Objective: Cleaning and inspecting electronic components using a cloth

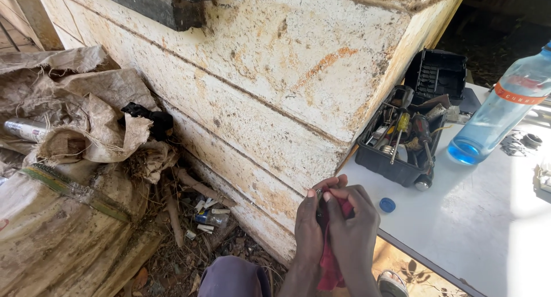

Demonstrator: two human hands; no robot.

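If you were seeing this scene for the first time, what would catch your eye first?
Two hands, the left hand and right hand, pinch a red cloth at bottom centre. To the right, on the white table, stand a black plastic toolbox full of screwdrivers and a clear plastic bottle of blue liquid.

White table (488, 228): black toolbox (402, 142) of screwdrivers, clear blue bottle (499, 113), blue cap (387, 204), small metal parts (522, 142).

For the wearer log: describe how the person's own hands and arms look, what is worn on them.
Both forearms are bare, with no sleeves in view. The left hand and right hand wear no gloves; no watch, ring or bracelet shows. The fingers are bare, with short nails.
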